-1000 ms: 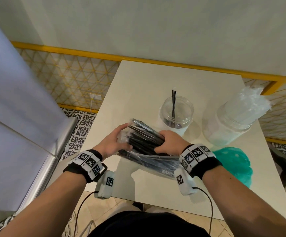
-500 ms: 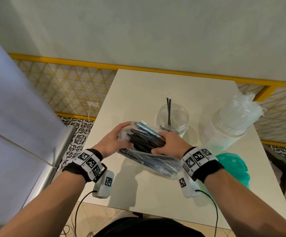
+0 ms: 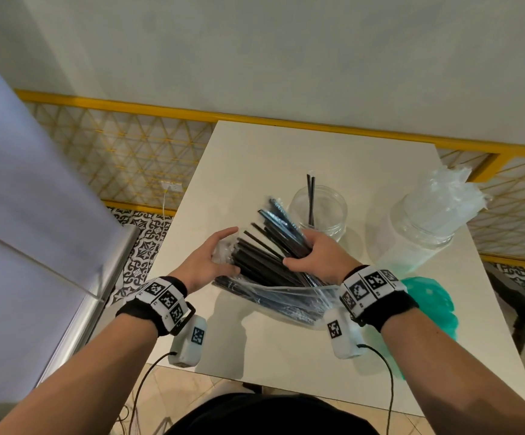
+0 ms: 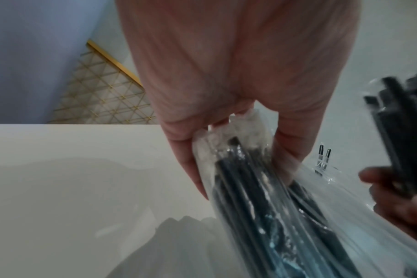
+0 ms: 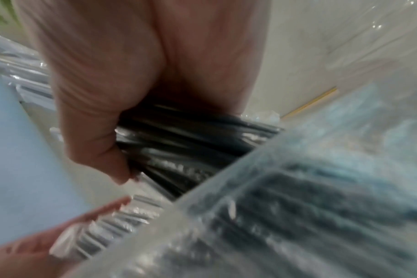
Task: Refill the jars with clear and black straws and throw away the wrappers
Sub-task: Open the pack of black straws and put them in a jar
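A clear plastic wrapper full of black straws hangs just above the white table. My left hand pinches the wrapper's open end. My right hand grips a bundle of black straws that sticks halfway out of the wrapper and points up and left. Behind them stands a clear jar with two black straws in it. To the right stands a bigger jar packed with clear straws.
A crumpled green plastic bag lies by my right wrist near the table's right edge. A grey cabinet stands close on the left. A yellow lattice rail and a wall run behind the table.
My right hand has pulled the bundle of black straws further out of the wrapper and lifted it toward the small jar. My left hand keeps hold of the wrapper.
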The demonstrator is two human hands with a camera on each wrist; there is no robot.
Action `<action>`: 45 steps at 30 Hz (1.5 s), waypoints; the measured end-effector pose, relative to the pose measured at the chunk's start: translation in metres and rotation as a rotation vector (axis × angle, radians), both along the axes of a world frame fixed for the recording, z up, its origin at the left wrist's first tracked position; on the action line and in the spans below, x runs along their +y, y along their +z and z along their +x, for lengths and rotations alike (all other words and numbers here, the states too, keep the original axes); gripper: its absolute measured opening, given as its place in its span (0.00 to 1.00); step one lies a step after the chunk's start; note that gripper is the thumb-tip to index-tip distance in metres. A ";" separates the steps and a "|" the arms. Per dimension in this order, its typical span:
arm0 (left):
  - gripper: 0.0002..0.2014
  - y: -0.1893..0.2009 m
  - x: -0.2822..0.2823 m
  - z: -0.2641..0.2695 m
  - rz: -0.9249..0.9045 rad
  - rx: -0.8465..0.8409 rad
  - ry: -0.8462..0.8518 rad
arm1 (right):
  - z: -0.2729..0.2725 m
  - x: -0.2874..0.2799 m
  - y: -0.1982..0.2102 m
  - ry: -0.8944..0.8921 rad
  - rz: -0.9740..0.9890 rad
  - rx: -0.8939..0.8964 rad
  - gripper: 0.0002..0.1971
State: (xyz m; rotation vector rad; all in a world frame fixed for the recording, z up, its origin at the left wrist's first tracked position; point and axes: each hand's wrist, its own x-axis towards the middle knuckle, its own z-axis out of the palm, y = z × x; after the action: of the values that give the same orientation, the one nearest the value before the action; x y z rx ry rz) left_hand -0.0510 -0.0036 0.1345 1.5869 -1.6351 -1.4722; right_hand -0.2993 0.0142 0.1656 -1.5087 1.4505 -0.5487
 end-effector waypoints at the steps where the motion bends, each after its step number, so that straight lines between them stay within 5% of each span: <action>1: 0.40 -0.002 0.001 0.001 -0.003 0.004 0.012 | -0.001 0.000 0.007 -0.019 -0.014 -0.033 0.11; 14: 0.38 -0.009 0.014 0.001 -0.075 0.061 0.097 | -0.033 -0.043 0.106 -0.502 -0.419 -0.557 0.09; 20: 0.38 -0.014 0.018 0.002 -0.056 0.098 0.127 | -0.032 -0.071 0.084 -0.661 -0.487 -0.476 0.16; 28: 0.39 -0.017 0.016 0.006 -0.083 0.066 0.118 | -0.017 -0.071 0.033 -0.661 -0.224 -0.327 0.18; 33: 0.39 -0.013 0.014 0.003 -0.105 0.084 0.103 | -0.019 -0.072 0.019 -0.686 -0.211 -0.244 0.33; 38: 0.38 -0.008 0.013 0.000 -0.111 0.111 0.090 | -0.027 -0.071 0.018 -0.682 -0.342 -0.199 0.36; 45: 0.38 0.001 0.014 -0.004 -0.097 0.161 0.072 | -0.013 -0.045 0.036 -0.490 -0.791 0.297 0.22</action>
State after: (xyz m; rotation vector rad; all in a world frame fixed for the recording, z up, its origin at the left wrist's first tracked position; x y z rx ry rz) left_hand -0.0548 0.0101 0.1357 1.4213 -1.5195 -1.4225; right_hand -0.3124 -0.0306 0.2015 -1.8791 1.9858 -1.3620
